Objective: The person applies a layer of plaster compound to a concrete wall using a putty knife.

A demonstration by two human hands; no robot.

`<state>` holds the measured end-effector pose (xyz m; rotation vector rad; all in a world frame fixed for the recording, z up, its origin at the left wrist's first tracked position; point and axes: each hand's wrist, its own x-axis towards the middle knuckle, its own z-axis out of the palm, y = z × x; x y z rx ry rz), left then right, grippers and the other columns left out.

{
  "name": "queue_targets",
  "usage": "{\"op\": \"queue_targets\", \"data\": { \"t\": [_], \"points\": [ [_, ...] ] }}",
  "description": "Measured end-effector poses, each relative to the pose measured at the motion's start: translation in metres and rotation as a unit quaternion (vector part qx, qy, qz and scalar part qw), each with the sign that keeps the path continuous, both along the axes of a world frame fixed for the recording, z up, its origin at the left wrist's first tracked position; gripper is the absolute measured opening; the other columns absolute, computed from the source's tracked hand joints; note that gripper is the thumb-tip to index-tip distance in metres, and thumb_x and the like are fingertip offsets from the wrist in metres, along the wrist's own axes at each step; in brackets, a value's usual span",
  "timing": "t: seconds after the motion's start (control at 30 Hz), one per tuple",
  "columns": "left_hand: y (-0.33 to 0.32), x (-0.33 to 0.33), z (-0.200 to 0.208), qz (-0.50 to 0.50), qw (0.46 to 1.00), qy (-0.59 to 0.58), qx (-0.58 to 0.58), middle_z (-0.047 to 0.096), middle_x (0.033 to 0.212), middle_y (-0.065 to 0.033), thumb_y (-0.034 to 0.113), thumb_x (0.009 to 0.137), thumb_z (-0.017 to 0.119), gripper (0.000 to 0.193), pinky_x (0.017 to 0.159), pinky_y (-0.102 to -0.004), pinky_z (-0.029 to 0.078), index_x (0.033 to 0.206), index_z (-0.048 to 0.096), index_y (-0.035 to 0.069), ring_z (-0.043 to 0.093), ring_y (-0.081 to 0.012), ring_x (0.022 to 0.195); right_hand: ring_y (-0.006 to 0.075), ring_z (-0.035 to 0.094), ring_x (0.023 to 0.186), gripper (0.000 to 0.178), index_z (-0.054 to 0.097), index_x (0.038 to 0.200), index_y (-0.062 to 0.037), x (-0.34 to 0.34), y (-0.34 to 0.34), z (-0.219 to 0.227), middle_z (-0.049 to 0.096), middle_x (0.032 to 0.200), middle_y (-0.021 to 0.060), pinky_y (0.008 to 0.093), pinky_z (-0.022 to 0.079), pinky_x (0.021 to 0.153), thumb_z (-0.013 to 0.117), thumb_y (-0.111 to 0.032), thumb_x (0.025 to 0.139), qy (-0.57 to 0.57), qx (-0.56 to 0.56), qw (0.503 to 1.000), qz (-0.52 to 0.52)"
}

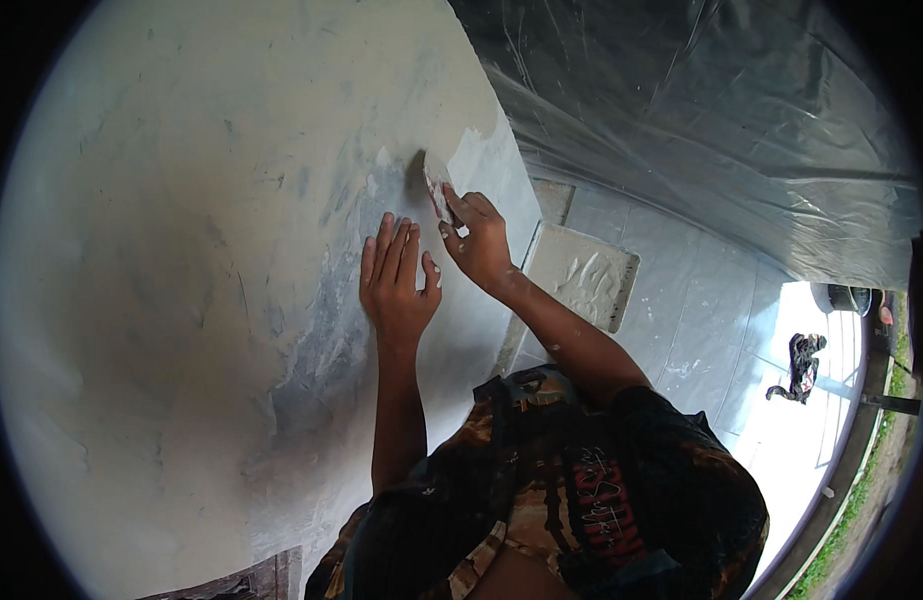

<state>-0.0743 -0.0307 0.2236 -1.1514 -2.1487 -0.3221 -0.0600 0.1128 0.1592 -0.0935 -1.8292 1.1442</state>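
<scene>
A pale plastered wall [182, 250] fills the left and middle, with cream filler over patchy grey and white areas. My right hand [480, 240] is closed round a putty knife [437, 180] smeared with white filler; its blade lies at the wall's surface. Bits of filler cling to my right fingers and forearm. Just left and a little lower, my left hand [397, 285] rests flat on the wall, fingers stretched out and thumb apart, holding nothing. A spot of white filler shows on the left thumb.
A shallow tray [627, 290] of white filler lies on the grey tiled floor [672, 290] right of the wall. Dark plastic sheeting [722, 130] hangs at upper right. A crumpled black bag [802, 368] lies on the bright floor farther right, with a bucket [842, 298] above it.
</scene>
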Motion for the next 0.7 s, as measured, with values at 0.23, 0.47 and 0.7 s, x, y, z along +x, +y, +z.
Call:
{"op": "queue_targets", "data": {
  "t": [0.23, 0.47, 0.7],
  "points": [
    [0.005, -0.002, 0.000, -0.019, 1.000, 0.006, 0.001, 0.067, 0.126, -0.0101, 0.007, 0.083, 0.063, 0.035, 0.108, -0.0509, 0.038, 0.118, 0.067, 0.003, 0.055, -0.0287, 0.130, 0.0257, 0.057, 0.073, 0.057, 0.060, 0.128, 0.0049, -0.041, 0.041, 0.020, 0.058, 0.078, 0.0115, 0.0355, 0.050, 0.070, 0.071, 0.006, 0.072, -0.016, -0.015, 0.995, -0.098],
    [0.000, 0.000, -0.001, -0.014, 1.000, -0.007, -0.003, 0.067, 0.126, -0.0104, 0.007, 0.083, 0.063, 0.036, 0.109, -0.0511, 0.037, 0.118, 0.067, 0.002, 0.055, -0.0293, 0.131, 0.0240, 0.056, 0.068, 0.056, 0.063, 0.126, 0.0024, -0.007, 0.009, 0.005, 0.056, 0.075, 0.0109, 0.0343, 0.050, 0.066, 0.071, 0.006, 0.071, 0.028, -0.028, 0.999, -0.014],
    [0.004, -0.002, 0.000, -0.023, 1.000, -0.005, -0.016, 0.067, 0.126, -0.0104, 0.006, 0.083, 0.064, 0.036, 0.109, -0.0511, 0.036, 0.119, 0.067, 0.003, 0.055, -0.0298, 0.131, 0.0264, 0.058, 0.070, 0.052, 0.061, 0.126, 0.0054, -0.046, 0.051, 0.005, 0.059, 0.077, 0.0145, 0.0356, 0.049, 0.068, 0.070, 0.003, 0.075, -0.027, -0.043, 0.993, -0.102]
  ]
}}
